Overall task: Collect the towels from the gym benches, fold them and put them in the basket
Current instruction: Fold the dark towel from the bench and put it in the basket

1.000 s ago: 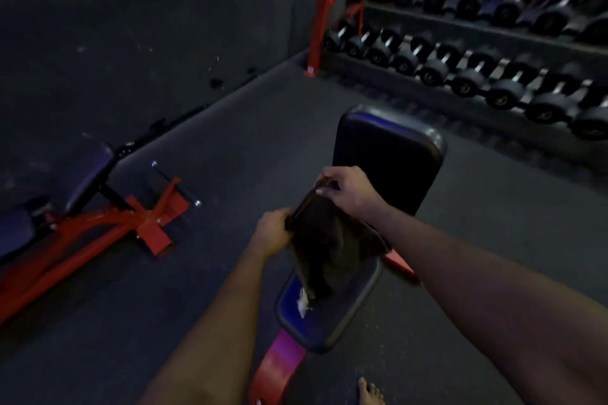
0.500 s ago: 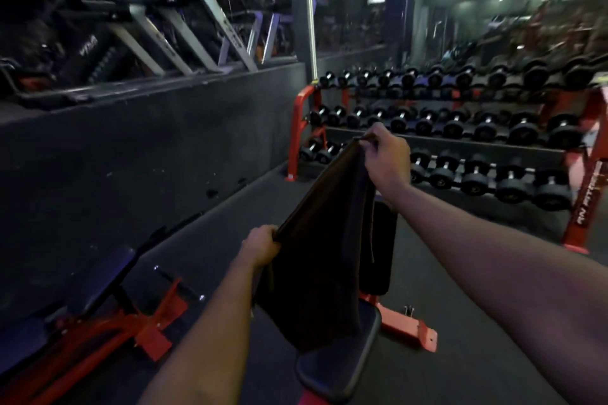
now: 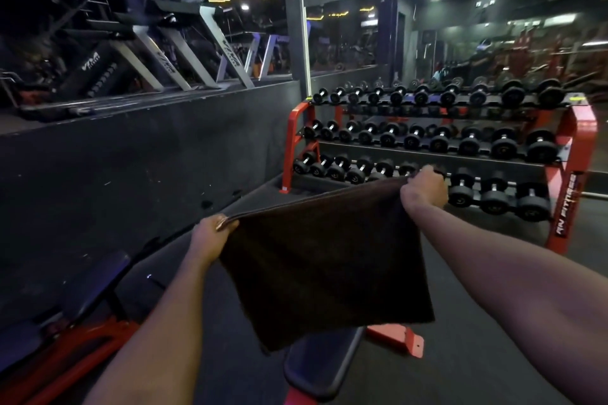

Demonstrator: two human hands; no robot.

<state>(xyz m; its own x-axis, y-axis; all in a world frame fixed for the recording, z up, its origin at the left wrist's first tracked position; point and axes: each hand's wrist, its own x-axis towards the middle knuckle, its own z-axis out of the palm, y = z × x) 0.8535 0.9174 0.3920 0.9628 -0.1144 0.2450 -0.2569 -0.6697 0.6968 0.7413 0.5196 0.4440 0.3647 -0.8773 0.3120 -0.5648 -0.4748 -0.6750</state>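
Note:
A dark brown towel (image 3: 325, 266) hangs spread out flat in the air in front of me. My left hand (image 3: 214, 233) pinches its upper left corner. Farther out and higher, my right hand (image 3: 424, 189) grips the upper right corner. The top edge is stretched taut between both hands. Below the towel's bottom edge shows the black padded seat of a gym bench (image 3: 322, 365) with a red frame. The towel hides most of the bench. No basket is in view.
A second black and red bench (image 3: 75, 316) lies at the lower left. A red dumbbell rack (image 3: 572, 181) with several rows of dumbbells stands ahead. A dark low wall (image 3: 131, 154) runs on the left with treadmills above it. Dark rubber floor lies on the right.
The towel went from bunched on the bench seat to lifted and pulled wide open. My hands moved apart, the right one going right. My view rose from the floor to the rack.

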